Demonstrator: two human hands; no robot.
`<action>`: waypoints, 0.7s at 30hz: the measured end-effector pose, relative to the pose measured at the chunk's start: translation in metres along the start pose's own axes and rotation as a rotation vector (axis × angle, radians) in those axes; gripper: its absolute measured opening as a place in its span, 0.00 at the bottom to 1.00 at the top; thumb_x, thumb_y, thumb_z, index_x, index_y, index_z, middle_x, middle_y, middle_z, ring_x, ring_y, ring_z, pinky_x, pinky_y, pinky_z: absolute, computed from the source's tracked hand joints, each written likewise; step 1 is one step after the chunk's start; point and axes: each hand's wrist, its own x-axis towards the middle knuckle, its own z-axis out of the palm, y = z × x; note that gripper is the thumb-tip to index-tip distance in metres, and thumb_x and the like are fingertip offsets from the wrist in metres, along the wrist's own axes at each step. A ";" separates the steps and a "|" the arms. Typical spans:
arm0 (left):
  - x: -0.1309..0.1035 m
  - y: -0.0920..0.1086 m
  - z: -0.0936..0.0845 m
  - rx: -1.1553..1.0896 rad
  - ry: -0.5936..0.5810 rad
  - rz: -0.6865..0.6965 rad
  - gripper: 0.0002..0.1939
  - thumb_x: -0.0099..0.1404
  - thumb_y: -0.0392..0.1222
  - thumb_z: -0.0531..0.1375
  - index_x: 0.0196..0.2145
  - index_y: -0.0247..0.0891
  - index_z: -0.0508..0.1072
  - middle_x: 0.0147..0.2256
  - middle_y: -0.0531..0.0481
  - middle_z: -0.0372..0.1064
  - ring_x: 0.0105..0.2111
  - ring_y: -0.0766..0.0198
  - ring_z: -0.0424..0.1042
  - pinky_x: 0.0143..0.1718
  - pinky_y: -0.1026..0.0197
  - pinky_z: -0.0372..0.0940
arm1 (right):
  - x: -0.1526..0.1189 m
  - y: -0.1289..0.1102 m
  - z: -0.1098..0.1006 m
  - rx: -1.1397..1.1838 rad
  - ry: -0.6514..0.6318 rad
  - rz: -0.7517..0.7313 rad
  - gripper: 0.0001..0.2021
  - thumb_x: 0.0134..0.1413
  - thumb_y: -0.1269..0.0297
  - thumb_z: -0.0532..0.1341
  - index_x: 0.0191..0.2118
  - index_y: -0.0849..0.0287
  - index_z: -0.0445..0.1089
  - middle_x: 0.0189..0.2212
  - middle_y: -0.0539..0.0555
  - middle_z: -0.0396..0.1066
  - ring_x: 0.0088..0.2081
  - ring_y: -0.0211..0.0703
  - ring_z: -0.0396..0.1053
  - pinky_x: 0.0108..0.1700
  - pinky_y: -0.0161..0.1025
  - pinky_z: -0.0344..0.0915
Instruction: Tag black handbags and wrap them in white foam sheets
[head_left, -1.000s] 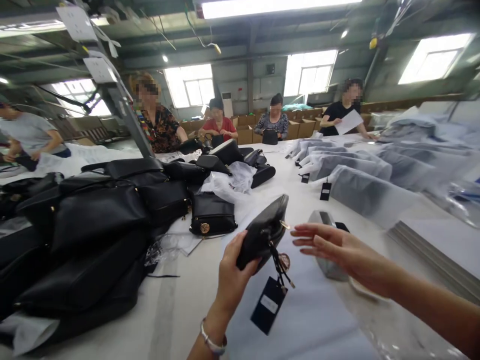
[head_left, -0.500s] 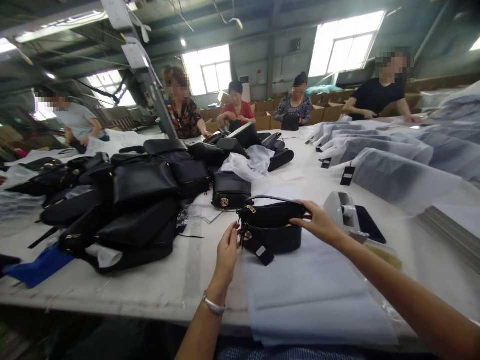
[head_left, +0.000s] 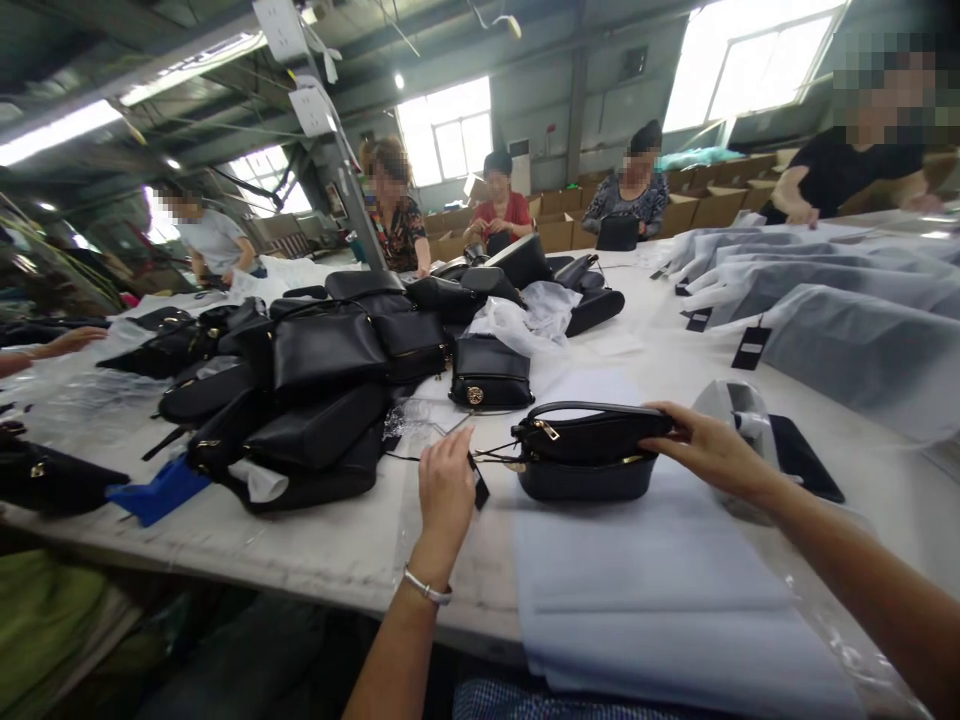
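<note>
A small black handbag (head_left: 585, 478) stands on the table in front of me, with its strap arched over the top and a gold zipper pull at its upper left. My right hand (head_left: 701, 447) is closed on the bag's upper right end, thumb in front. To the left, my left hand (head_left: 446, 485) has its fingers pressed together on thin black cords (head_left: 495, 456), drawn taut from the bag's left side. A black hang tag (head_left: 478, 483) dangles beside these fingers. Pale tissue sheets (head_left: 637, 580) lie beneath and in front of the bag.
Black bags (head_left: 322, 350) are heaped to the left, with a blue piece (head_left: 161, 490) by them. Another bag with a gold emblem (head_left: 491, 375) sits just behind. A tape dispenser (head_left: 739, 420) and wrapped bags (head_left: 847, 340) are at right. Several co-workers stand across the table.
My left hand has moved away from the bag, stretching the cords and carrying the tag leftward off the bag's front. My right hand keeps its hold on the right end. The view has shifted left.
</note>
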 end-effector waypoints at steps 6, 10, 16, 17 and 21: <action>-0.016 0.034 0.020 -0.112 0.042 0.193 0.19 0.68 0.32 0.54 0.55 0.42 0.69 0.52 0.45 0.71 0.55 0.57 0.68 0.58 0.51 0.63 | -0.030 -0.020 0.021 -0.284 0.415 -0.067 0.27 0.58 0.50 0.61 0.61 0.54 0.63 0.56 0.60 0.68 0.49 0.58 0.72 0.53 0.54 0.68; -0.023 0.045 0.051 -0.193 0.023 0.156 0.19 0.67 0.39 0.59 0.55 0.41 0.66 0.52 0.43 0.70 0.55 0.54 0.68 0.56 0.49 0.65 | -0.037 -0.038 0.021 -0.299 0.607 -0.243 0.17 0.63 0.59 0.58 0.56 0.52 0.68 0.54 0.55 0.71 0.55 0.52 0.68 0.61 0.50 0.61; -0.011 0.041 0.054 -0.242 -0.042 -0.033 0.12 0.63 0.45 0.61 0.44 0.40 0.71 0.40 0.45 0.73 0.41 0.52 0.73 0.43 0.49 0.70 | 0.057 0.017 -0.016 -0.400 0.294 0.139 0.16 0.64 0.58 0.54 0.51 0.54 0.73 0.47 0.53 0.76 0.44 0.46 0.75 0.49 0.41 0.70; -0.011 0.042 0.052 -0.250 -0.069 -0.076 0.13 0.62 0.46 0.61 0.43 0.40 0.71 0.39 0.45 0.72 0.40 0.52 0.73 0.42 0.49 0.70 | 0.080 0.030 -0.019 -0.434 0.234 0.171 0.16 0.64 0.60 0.54 0.51 0.54 0.73 0.46 0.53 0.77 0.45 0.46 0.75 0.50 0.41 0.70; -0.018 0.048 0.055 -0.398 -0.143 -0.283 0.17 0.59 0.54 0.62 0.39 0.41 0.72 0.36 0.46 0.73 0.38 0.53 0.74 0.43 0.51 0.69 | 0.159 0.078 -0.013 -0.550 0.113 0.225 0.18 0.59 0.67 0.57 0.54 0.57 0.72 0.52 0.58 0.73 0.51 0.50 0.71 0.56 0.44 0.65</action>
